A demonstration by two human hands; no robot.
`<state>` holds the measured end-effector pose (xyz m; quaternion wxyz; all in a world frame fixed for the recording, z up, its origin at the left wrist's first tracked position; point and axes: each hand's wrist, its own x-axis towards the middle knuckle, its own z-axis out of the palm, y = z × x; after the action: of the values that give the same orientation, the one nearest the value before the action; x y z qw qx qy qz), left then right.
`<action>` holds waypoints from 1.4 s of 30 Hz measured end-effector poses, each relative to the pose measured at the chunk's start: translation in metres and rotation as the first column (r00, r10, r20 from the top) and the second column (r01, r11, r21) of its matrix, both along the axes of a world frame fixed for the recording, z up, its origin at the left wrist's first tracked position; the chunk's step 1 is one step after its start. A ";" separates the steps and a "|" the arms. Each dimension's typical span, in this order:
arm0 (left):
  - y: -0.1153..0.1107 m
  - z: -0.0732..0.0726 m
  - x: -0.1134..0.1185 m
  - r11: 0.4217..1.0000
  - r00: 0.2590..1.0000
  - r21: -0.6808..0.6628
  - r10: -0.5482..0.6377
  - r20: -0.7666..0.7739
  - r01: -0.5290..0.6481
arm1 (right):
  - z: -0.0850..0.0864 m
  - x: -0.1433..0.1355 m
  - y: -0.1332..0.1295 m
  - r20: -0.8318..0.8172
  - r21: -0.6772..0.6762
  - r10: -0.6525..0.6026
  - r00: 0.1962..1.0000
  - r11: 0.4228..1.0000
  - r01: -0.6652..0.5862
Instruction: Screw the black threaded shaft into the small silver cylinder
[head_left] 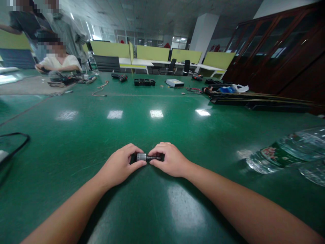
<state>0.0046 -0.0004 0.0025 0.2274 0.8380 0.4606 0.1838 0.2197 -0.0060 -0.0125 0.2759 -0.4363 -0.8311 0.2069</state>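
A small silver metal cylinder (141,157) with a dark, ridged shaft (153,158) lies level at the green tabletop (157,130), in front of me. My left hand (118,166) curls around the cylinder's end, thumb at its near side and fingers at its far side. From the right, my right hand (172,160) closes around the shaft in the same way, with thumb and fingers on either side. The two sets of fingertips nearly meet at the middle of the part. The outer ends of the part are partly hidden in the hands.
Clear plastic bottles (281,152) lie at the right. A black cable (15,150) curves in at the left. Along the far side are a power drill (119,77), a black tray (144,82), a pale box (175,83) and long dark bars (254,101). A person (61,62) sits far left.
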 end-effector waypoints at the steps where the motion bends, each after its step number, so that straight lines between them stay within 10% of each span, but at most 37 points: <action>1: 0.000 0.000 0.000 1.000 1.000 -0.003 0.000 0.000 0.000 | 0.000 0.000 0.000 -0.003 -0.001 -0.001 1.000 1.000 0.001; 42: 0.000 -0.001 -0.001 0.999 1.000 0.040 0.006 0.024 -0.007 | 0.000 0.002 -0.001 0.030 0.016 -0.129 0.991 0.992 0.128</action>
<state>0.0039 -0.0004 0.0017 0.2155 0.8387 0.4568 0.2036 0.2214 -0.0065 -0.0122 0.2787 -0.4902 -0.8068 0.1760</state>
